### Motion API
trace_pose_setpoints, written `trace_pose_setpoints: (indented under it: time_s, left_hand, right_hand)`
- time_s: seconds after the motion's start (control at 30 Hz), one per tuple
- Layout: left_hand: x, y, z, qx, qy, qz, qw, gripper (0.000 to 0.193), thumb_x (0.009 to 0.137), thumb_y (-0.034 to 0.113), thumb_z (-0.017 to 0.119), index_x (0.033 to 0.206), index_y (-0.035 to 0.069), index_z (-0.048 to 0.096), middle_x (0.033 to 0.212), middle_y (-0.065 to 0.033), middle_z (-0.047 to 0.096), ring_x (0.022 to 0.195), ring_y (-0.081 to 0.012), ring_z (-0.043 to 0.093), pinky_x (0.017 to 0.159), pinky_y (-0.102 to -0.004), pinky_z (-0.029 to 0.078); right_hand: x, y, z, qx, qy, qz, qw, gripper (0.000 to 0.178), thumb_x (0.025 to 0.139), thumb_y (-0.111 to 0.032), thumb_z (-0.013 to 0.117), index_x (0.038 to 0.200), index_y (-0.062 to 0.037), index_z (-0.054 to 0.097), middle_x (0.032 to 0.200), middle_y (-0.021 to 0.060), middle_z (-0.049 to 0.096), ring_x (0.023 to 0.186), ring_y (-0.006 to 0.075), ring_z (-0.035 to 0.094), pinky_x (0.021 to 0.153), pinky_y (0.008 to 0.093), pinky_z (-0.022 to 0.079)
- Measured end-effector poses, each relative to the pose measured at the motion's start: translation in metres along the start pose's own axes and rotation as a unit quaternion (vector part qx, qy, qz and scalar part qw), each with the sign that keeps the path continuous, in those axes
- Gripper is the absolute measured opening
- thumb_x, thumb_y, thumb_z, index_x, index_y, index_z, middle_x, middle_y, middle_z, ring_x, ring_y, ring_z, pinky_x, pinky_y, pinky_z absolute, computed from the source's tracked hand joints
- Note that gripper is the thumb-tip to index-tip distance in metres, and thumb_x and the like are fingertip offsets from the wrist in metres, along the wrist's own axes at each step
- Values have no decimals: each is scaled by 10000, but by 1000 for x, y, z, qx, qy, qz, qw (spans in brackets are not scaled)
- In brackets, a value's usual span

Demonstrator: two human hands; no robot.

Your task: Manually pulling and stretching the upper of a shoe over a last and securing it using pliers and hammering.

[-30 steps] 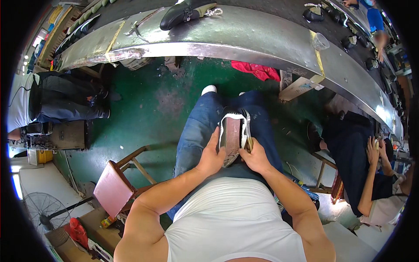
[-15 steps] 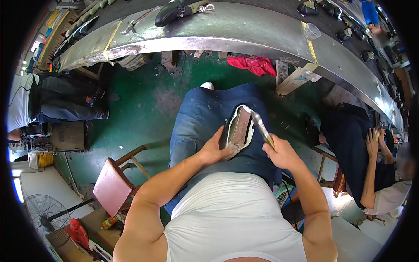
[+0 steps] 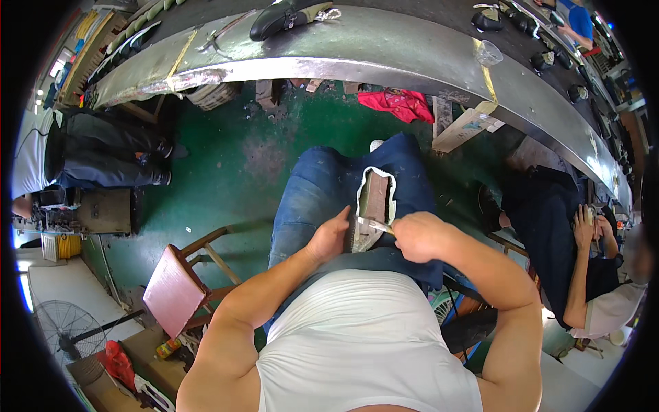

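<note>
Across my thighs lies a shoe, sole side up, with a pale raised rim around a brown underside. My left hand is closed on its left side near the close end, its thumb pointing up along the edge. My right hand grips a hammer by its short visible handle. The metal head rests on or just over the near part of the shoe's underside; contact cannot be told. Most of the handle is hidden in my right fist.
Ahead runs a metal-edged bench carrying a dark shoe and a clear cup. A red cloth lies beneath it. A pink-topped stool and a fan stand left. People work at both sides.
The hammer has swung from the shoe's upper right down to its near end, my right hand moving left with it. The shoe and my legs have shifted slightly and the shoe stands straighter.
</note>
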State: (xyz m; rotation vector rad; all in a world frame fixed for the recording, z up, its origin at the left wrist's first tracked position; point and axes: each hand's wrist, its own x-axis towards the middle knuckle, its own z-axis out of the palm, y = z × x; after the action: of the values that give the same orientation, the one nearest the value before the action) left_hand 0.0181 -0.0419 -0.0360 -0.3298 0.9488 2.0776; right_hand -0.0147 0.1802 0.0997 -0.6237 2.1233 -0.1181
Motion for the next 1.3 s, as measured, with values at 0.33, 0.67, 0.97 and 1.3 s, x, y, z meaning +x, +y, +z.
trace_pose_setpoints:
  time_s: [0.33, 0.67, 0.97, 1.3]
  left_hand:
    - [64, -21, -14, 356, 319, 115, 871, 645, 1081, 429, 211, 1408, -54, 488, 1394, -275, 541, 1346, -366, 485, 1101, -384, 393]
    - [54, -24, -1, 445, 312, 212, 813, 584, 1071, 386, 279, 1467, -21, 414, 1347, -319, 548, 1271, -463, 517, 1072, -438, 413]
    - [37, -12, 0, 546, 191, 197, 792, 596, 1046, 332, 428, 1580, 141, 243, 1300, -386, 530, 1192, -548, 518, 1044, -491, 421]
    - [27, 53, 28, 721, 56, 27, 690, 596, 1053, 304, 422, 1591, 185, 195, 1226, -418, 539, 1120, -578, 542, 1034, -510, 438]
  right_hand:
    - [34, 0, 77, 228, 242, -15, 943, 265, 891, -244, 635, 982, 5, 632, 920, 263, 682, 877, 451, 652, 801, 523, 508]
    - [8, 21, 40, 128, 192, 42, 972, 361, 912, -182, 606, 1183, 53, 564, 1100, 279, 635, 1036, 435, 618, 911, 482, 493]
    - [34, 58, 55, 157, 247, 90, 952, 255, 933, -202, 611, 1075, 7, 577, 1064, 238, 668, 1004, 405, 647, 867, 482, 511]
    - [25, 110, 21, 402, 46, 93, 910, 265, 962, -267, 611, 991, -4, 635, 853, 92, 688, 710, 182, 668, 530, 320, 531]
